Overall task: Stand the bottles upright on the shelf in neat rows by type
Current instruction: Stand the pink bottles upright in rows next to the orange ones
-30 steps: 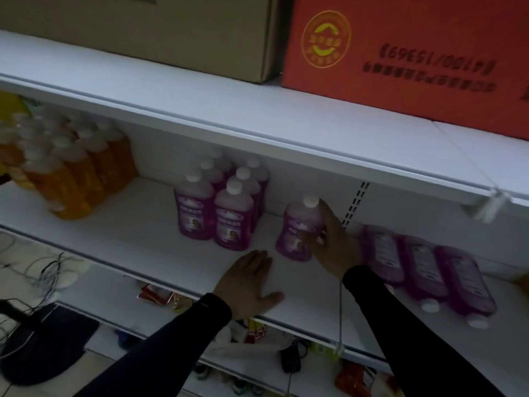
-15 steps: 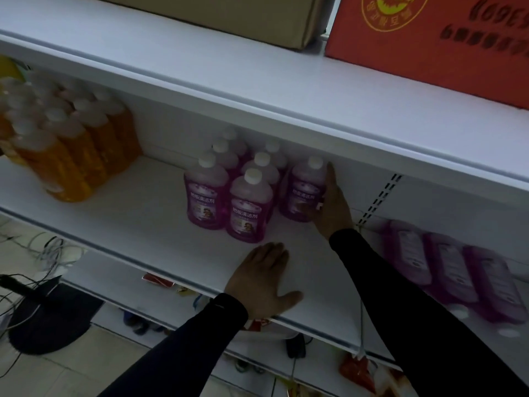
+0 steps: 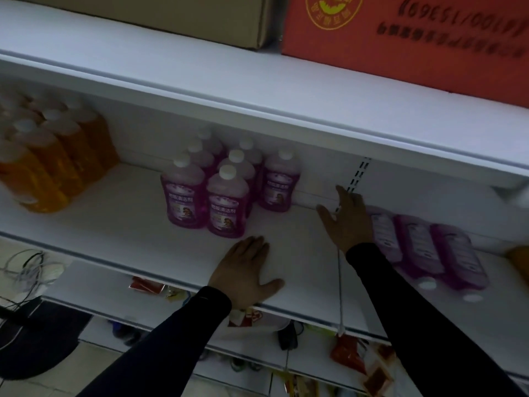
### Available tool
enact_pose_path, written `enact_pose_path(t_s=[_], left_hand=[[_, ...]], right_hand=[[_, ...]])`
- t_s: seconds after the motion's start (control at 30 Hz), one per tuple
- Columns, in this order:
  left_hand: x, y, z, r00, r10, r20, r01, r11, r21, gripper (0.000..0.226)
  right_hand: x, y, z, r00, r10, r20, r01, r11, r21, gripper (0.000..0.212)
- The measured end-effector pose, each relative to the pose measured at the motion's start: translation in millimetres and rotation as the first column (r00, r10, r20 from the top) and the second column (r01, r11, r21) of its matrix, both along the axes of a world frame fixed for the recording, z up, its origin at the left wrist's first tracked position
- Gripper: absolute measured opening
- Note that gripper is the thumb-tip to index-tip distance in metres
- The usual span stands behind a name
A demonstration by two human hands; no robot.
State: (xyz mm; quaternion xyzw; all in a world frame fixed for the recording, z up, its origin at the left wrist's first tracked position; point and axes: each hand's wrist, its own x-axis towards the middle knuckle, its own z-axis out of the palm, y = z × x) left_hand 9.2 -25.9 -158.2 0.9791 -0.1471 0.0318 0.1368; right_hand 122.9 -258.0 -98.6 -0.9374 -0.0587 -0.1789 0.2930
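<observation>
The right hand (image 3: 347, 222) hung over the shelf (image 3: 120, 224) with its fingers straight and spread, holding nothing; whether its fingertips touched the back wall could not be told, and its wrist hid part of the nearest lying bottle. The left hand (image 3: 246, 272) lay flat, palm down, on the shelf's front edge, fingers together and thumb out, gripping nothing.

Between the two hands and further back stood the upright purple bottles (image 3: 226, 202), white-capped, in two rows with one more bottle (image 3: 279, 183) at their right, apart from the right hand. The rear bottles were half hidden by those in front, and their labels could not be read.

Just right of the right hand lay three purple bottles on their sides (image 3: 423, 250), caps toward the front; their print was blurred.

At the far left stood the orange bottles (image 3: 54, 164), smeared and partly cut off by the frame edge. On the shelf above, a brown carton (image 3: 171, 15) and a red carton (image 3: 415, 38) were both cut off at the top.
</observation>
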Motion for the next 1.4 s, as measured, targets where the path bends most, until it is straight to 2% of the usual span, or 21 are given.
enact_pose_path(t_s=[0.07, 0.1, 0.13, 0.17, 0.23, 0.33, 0.43, 0.5, 0.63, 0.73, 0.8, 0.9, 1.0, 1.1, 1.17, 1.23, 1.33, 1.4], left_hand=[[0, -1, 1, 1.0, 0.001, -0.021, 0.0, 1.0, 0.014, 0.094], [0, -2, 2, 0.999, 0.003, -0.032, -0.002, 1.0, 0.021, 0.094], [0, -2, 3, 0.999, 0.004, -0.046, -0.003, 1.0, 0.027, 0.094], [-1, -3, 4, 0.998, 0.005, -0.057, -0.004, 0.999, 0.032, 0.093], [-2, -4, 6, 0.997, 0.01, -0.077, -0.007, 0.999, 0.039, 0.092], [-2, -8, 12, 0.994, 0.018, -0.112, -0.015, 0.999, 0.032, 0.089], [2, -21, 23, 0.994, -0.009, -0.109, 0.006, 1.0, -0.03, 0.077], [5, -39, 30, 0.994, -0.077, -0.077, 0.07, 0.994, -0.09, 0.073], [10, -85, 44, 0.97, -0.243, 0.024, 0.244, 0.966, -0.089, 0.083], [8, -106, 51, 0.952, -0.298, 0.073, 0.306, 0.933, -0.191, 0.074], [6, -106, 55, 0.966, -0.257, 0.03, 0.252, 0.907, -0.336, 0.065], [9, -91, 57, 0.965, -0.238, -0.113, 0.151, 0.85, -0.504, 0.051], [9, -71, 60, 0.926, -0.248, -0.285, -0.007, 0.743, -0.67, 0.056], [7, -53, 59, 0.904, -0.266, -0.335, -0.066, 0.688, -0.723, 0.062], [3, -41, 61, 0.905, -0.27, -0.328, -0.046, 0.706, -0.707, 0.06], [0, -24, 56, 0.923, -0.233, -0.307, -0.011, 0.78, -0.625, 0.061], [-6, 15, 40, 0.972, -0.018, -0.236, -0.06, 0.946, -0.32, 0.07], [-14, 40, 32, 0.986, 0.098, -0.133, -0.119, 0.98, -0.161, 0.078]], right_hand=[[-15, -36, -2, 0.979, -0.142, 0.149, 0.174, 0.957, -0.231, 0.075], [-23, -52, -4, 0.979, -0.179, 0.102, 0.204, 0.895, -0.397, 0.082], [-33, -65, -8, 0.973, -0.229, -0.037, 0.177, 0.837, -0.517, 0.088], [-42, -77, -15, 0.949, -0.271, -0.16, 0.141, 0.821, -0.553, 0.088], [-57, -90, -27, 0.936, -0.255, -0.242, 0.11, 0.866, -0.487, 0.079], [-82, -86, -23, 0.967, -0.164, -0.193, 0.084, 0.927, -0.365, 0.068], [-117, -80, -19, 0.985, -0.047, -0.164, 0.033, 0.996, -0.087, 0.056], [-136, -82, -12, 0.985, 0.033, -0.169, -0.029, 0.999, 0.024, 0.053], [-149, -92, 27, 0.922, 0.286, -0.261, -0.286, 0.957, 0.038, 0.047], [-150, -89, 55, 0.861, 0.419, -0.287, -0.435, 0.9, 0.009, 0.039], [-143, -82, 68, 0.877, 0.417, -0.24, -0.435, 0.9, -0.025, 0.04], [-131, -68, 77, 0.917, 0.333, -0.218, -0.31, 0.941, 0.135, 0.051], [-120, -55, 69, 0.884, 0.398, -0.245, -0.31, 0.892, 0.33, 0.06], [-110, -38, 56, 0.832, 0.48, -0.278, -0.35, 0.843, 0.408, 0.07], [-105, -23, 48, 0.821, 0.504, -0.268, -0.39, 0.839, 0.38, 0.078], [-100, -10, 41, 0.819, 0.519, -0.246, -0.428, 0.837, 0.341, 0.081], [-89, 6, 31, 0.834, 0.505, -0.22, -0.414, 0.838, 0.355, 0.083], [-78, 18, 24, 0.857, 0.482, -0.182, -0.394, 0.841, 0.371, 0.084]])
